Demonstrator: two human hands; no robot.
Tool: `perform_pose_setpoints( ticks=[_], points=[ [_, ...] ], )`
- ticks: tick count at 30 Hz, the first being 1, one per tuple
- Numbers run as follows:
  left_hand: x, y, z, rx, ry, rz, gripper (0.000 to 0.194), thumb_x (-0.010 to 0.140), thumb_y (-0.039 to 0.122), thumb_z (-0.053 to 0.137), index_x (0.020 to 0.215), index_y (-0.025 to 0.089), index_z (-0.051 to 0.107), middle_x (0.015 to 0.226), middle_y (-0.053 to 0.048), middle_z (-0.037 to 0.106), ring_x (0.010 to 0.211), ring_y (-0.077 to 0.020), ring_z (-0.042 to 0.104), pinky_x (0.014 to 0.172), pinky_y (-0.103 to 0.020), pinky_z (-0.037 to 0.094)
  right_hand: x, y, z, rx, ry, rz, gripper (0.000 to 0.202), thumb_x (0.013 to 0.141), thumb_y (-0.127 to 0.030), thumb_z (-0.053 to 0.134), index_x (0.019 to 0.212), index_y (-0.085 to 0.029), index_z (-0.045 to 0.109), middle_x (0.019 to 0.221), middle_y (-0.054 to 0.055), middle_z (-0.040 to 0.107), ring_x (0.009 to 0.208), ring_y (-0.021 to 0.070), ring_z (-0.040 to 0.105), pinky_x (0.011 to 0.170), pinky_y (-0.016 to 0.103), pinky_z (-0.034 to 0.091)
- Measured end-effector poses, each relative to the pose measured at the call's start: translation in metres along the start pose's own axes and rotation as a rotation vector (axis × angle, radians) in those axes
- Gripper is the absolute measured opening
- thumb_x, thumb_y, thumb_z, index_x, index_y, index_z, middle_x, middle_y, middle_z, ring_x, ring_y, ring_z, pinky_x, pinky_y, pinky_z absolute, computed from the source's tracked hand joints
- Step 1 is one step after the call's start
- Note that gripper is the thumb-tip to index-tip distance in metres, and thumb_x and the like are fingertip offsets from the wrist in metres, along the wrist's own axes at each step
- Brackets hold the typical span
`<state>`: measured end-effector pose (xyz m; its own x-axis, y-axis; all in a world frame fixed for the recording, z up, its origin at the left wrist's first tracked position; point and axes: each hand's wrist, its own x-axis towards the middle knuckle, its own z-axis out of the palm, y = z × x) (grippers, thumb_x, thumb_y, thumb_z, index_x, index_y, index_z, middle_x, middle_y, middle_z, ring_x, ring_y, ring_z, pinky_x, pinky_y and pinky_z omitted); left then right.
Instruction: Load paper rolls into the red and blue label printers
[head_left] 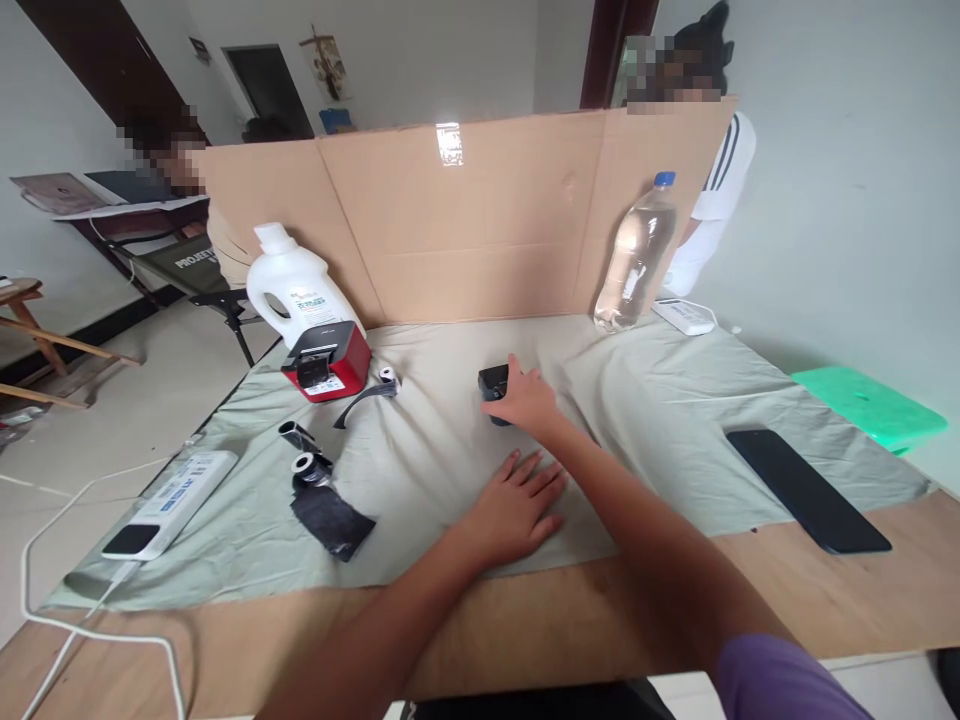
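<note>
My right hand (527, 398) reaches to the middle of the cloth, its thumb and fingers around a small black object (493, 381), which they partly cover. Nearer to me, my left hand (517, 508) lies flat on the grey-green cloth (427, 470) with its fingers spread and nothing in it. To the left are a roll with a black strip (386, 378), a dark roll (289, 433) and another roll with a loose black piece (332, 518). Behind them sits a red and black box-shaped device (330, 362).
A white jug (300, 290) stands back left, a clear bottle (637, 260) back right, before a cardboard screen (480, 220). A power strip (171, 505) with cables lies left, a black phone (808, 490) right. Two people are behind the screen; a green stool (870, 400) is beyond the right edge.
</note>
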<state>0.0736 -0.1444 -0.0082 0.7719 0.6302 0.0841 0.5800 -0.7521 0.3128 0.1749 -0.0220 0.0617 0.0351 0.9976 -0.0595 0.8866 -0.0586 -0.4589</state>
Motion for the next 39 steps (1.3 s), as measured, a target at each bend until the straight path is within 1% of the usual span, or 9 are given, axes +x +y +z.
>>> perform_pose_setpoints(
  ticks=[4,8,12,16,20,23,27,33,39],
  points=[
    [-0.001,0.002,-0.001,-0.001,0.017,0.006,0.049,0.102,0.045,0.041,0.143,0.022,0.055,0.148,-0.007,0.057,0.145,-0.0312,0.04,0.127,-0.055,0.017,-0.01,-0.024,0.021,0.02,0.037,0.093,0.118,0.068,-0.052,0.079,0.162,-0.016,0.017,0.136,0.033,0.047,0.117,0.0498,0.057,0.092,0.06,0.047],
    [-0.001,0.002,-0.003,-0.01,0.067,0.03,0.048,0.102,0.045,0.043,0.142,0.023,0.055,0.148,-0.008,0.057,0.145,-0.0313,0.041,0.124,-0.057,0.023,-0.011,-0.017,0.012,0.077,-0.039,0.134,0.132,0.067,-0.066,0.077,0.164,-0.016,0.003,0.147,0.037,0.035,0.121,0.052,0.056,0.093,0.061,0.046],
    [-0.003,0.002,-0.007,-0.092,0.172,0.021,0.039,0.1,0.041,0.049,0.13,0.023,0.065,0.136,-0.008,0.067,0.131,-0.0267,0.058,0.112,-0.046,0.043,0.001,0.009,-0.001,0.213,-0.054,0.014,0.105,0.083,-0.075,0.055,0.161,-0.013,0.023,0.146,0.031,0.046,0.131,0.0451,0.052,0.104,0.057,0.041],
    [-0.001,-0.012,-0.022,-0.309,0.464,-0.155,0.026,0.098,0.03,0.048,0.097,0.022,0.073,0.094,-0.005,0.077,0.089,-0.0184,0.07,0.08,-0.03,0.053,0.02,0.042,0.013,0.433,0.091,-0.122,0.058,0.1,-0.05,0.036,0.14,-0.013,0.054,0.124,0.017,0.068,0.12,0.0286,0.062,0.107,0.042,0.043],
    [0.019,-0.059,-0.047,-0.702,0.773,-0.536,0.017,0.093,0.024,0.052,0.096,0.02,0.067,0.082,-0.001,0.07,0.07,-0.0126,0.064,0.066,-0.023,0.049,0.028,0.062,0.039,0.523,0.206,-0.141,0.047,0.099,-0.035,0.037,0.134,-0.014,0.06,0.127,0.013,0.069,0.114,0.0243,0.065,0.103,0.038,0.046],
    [0.042,-0.101,-0.066,-0.896,0.698,-0.837,0.013,0.085,0.015,0.058,0.097,0.017,0.064,0.076,0.002,0.064,0.053,-0.0081,0.056,0.053,-0.02,0.042,0.028,0.064,0.047,0.49,0.223,-0.227,0.045,0.1,-0.034,0.035,0.134,-0.019,0.061,0.132,0.012,0.068,0.119,0.0255,0.063,0.105,0.04,0.045],
    [0.057,-0.134,-0.078,-1.049,0.541,-0.889,0.006,0.079,0.013,0.06,0.085,0.013,0.062,0.068,0.0,0.06,0.048,-0.0088,0.056,0.041,-0.02,0.03,0.028,0.062,0.047,0.446,0.195,-0.25,0.046,0.102,-0.034,0.032,0.135,-0.019,0.06,0.133,0.012,0.067,0.123,0.0276,0.061,0.105,0.043,0.045],
    [0.052,-0.146,-0.071,-1.197,0.466,-0.882,0.014,0.071,0.012,0.066,0.085,0.012,0.064,0.068,0.0,0.06,0.045,-0.0039,0.048,0.039,-0.016,0.024,0.029,0.063,0.046,0.41,0.176,-0.245,0.048,0.103,-0.034,0.03,0.138,-0.017,0.057,0.137,0.013,0.065,0.127,0.0287,0.059,0.108,0.044,0.044],
    [0.05,-0.15,-0.066,-1.188,0.472,-0.918,0.003,0.071,0.011,0.065,0.071,0.012,0.062,0.064,0.0,0.06,0.042,-0.0029,0.042,0.036,-0.016,0.016,0.025,0.06,0.044,0.417,0.144,-0.152,0.053,0.103,-0.039,0.033,0.15,-0.016,0.044,0.141,0.014,0.061,0.129,0.0324,0.058,0.109,0.049,0.043]
  ],
)
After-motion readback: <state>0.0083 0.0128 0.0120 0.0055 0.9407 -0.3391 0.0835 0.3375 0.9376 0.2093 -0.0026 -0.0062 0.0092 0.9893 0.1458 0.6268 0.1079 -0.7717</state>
